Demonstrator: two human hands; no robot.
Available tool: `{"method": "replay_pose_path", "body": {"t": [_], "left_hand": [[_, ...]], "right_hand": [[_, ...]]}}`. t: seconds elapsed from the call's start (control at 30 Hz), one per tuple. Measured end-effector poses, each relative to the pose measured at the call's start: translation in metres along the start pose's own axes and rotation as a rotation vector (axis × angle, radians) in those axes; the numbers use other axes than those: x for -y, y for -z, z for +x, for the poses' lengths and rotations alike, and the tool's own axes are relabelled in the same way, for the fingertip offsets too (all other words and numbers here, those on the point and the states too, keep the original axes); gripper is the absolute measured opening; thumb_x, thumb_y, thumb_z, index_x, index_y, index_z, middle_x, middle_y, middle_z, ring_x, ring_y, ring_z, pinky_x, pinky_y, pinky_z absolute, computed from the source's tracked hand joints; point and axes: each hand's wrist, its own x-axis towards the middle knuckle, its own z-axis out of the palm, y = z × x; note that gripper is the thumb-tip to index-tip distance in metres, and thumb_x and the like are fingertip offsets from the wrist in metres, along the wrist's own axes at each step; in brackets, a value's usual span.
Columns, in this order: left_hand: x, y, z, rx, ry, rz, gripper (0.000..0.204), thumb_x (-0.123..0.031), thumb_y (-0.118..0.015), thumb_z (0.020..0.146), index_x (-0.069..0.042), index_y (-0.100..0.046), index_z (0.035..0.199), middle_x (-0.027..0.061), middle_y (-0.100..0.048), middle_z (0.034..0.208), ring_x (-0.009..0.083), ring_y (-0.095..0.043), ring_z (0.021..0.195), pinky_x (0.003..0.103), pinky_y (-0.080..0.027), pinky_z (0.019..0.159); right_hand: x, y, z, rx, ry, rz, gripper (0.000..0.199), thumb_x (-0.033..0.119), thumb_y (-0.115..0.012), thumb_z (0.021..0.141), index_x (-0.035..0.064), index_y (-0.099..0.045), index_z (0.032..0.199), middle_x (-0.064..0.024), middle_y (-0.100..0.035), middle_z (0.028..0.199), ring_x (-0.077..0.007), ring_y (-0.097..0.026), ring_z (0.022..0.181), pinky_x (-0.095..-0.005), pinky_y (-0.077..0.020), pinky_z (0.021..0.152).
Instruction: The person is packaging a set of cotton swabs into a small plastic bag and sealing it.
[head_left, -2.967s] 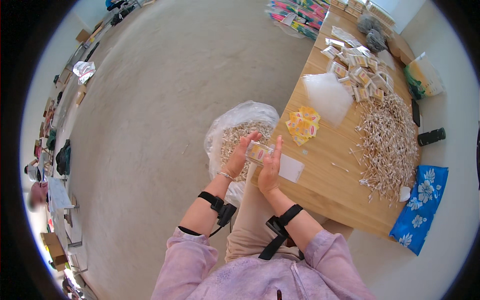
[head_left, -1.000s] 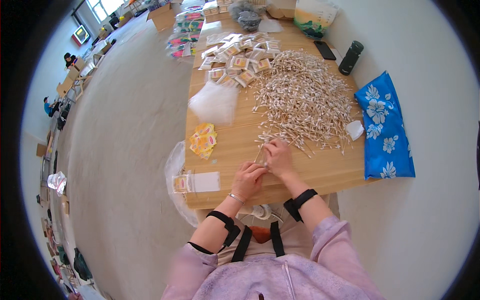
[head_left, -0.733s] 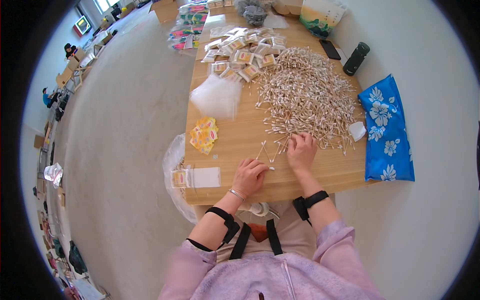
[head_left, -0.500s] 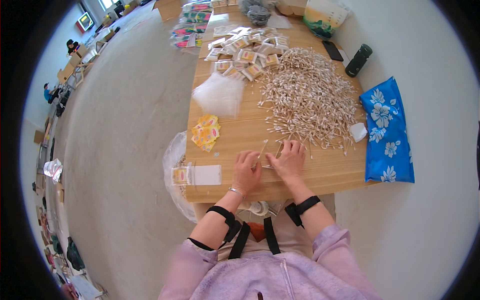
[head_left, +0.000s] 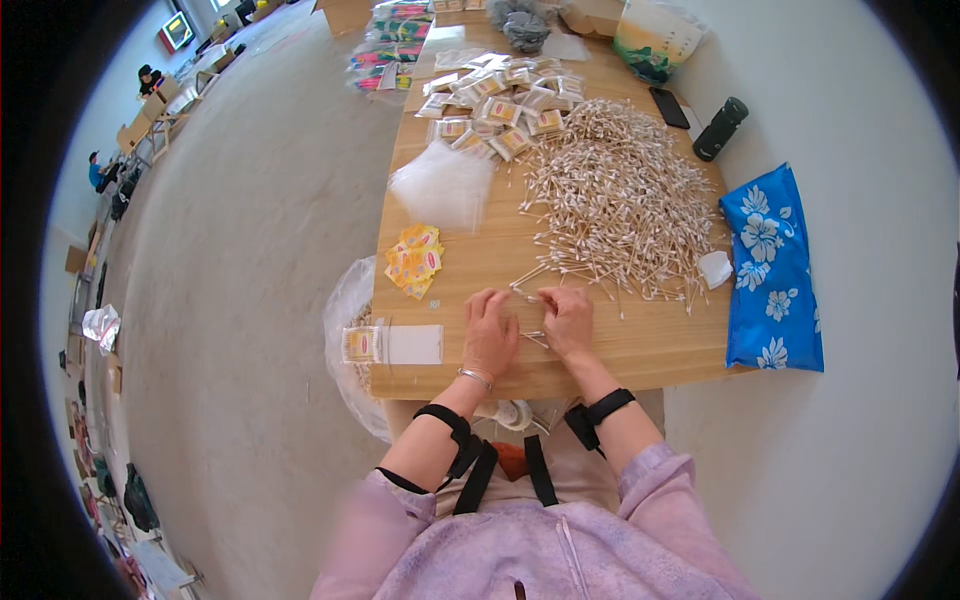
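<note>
At the table's near edge, my left hand (head_left: 490, 332) has its fingers bent together on cotton swabs (head_left: 524, 292) that stick out toward the other hand. My right hand (head_left: 568, 320), closed in a pinch, meets the same few swabs from the right. A few loose cotton swabs (head_left: 537, 340) lie on the wood between my wrists. Just beyond my fingers spreads a large heap of cotton swabs (head_left: 620, 200). Left of my left hand sits a filled pack of swabs (head_left: 361, 345) with a white card (head_left: 415, 345) beside it.
Yellow printed cards (head_left: 414, 262), clear plastic bags (head_left: 443, 185) and filled swab packs (head_left: 500, 105) lie along the table (head_left: 480, 250). On the right are a blue floral pouch (head_left: 765, 265), crumpled white tissue (head_left: 715, 268), a dark bottle (head_left: 720, 128) and a phone (head_left: 669, 107), near the wall.
My right hand has drawn its fingers in, from spread to a pinch. Both hands have come together around the swabs, whose angle has shifted. The view has moved slightly.
</note>
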Motion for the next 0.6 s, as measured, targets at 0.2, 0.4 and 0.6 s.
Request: {"method": "replay_pose_path", "body": {"t": [0.2, 0.4, 0.6], "left_hand": [[0.005, -0.001, 0.003, -0.084, 0.028, 0.031, 0.032, -0.005, -0.062, 0.077, -0.005, -0.059, 0.109, 0.0132, -0.054, 0.119, 0.0332, -0.047, 0.114, 0.042, -0.038, 0.099], [0.006, -0.002, 0.001, 0.048, -0.099, -0.001, 0.011, -0.013, -0.068, 0.074, -0.012, -0.068, 0.085, 0.0098, -0.059, 0.113, 0.0303, -0.049, 0.113, 0.042, -0.037, 0.098], [0.006, 0.0, 0.001, 0.076, -0.139, 0.033, 0.008, -0.014, -0.069, 0.071, -0.012, -0.065, 0.078, 0.008, -0.061, 0.108, 0.0299, -0.05, 0.111, 0.043, -0.038, 0.096]], "right_hand": [[0.008, 0.008, -0.006, 0.091, 0.132, 0.263, 0.021, 0.001, -0.06, 0.076, 0.0095, -0.068, 0.094, -0.0084, -0.065, 0.088, -0.0274, -0.059, 0.086, -0.0383, -0.0458, 0.079], [-0.001, 0.015, 0.005, -0.06, -0.102, 0.096, 0.014, 0.013, -0.066, 0.076, 0.0066, -0.068, 0.089, -0.0118, -0.06, 0.096, -0.0294, -0.058, 0.086, -0.0384, -0.0463, 0.079], [0.009, 0.012, 0.018, 0.191, -0.147, -0.052, 0.016, 0.021, -0.066, 0.077, 0.0077, -0.069, 0.086, -0.0123, -0.059, 0.094, -0.0306, -0.056, 0.092, -0.0392, -0.0467, 0.08]]}}
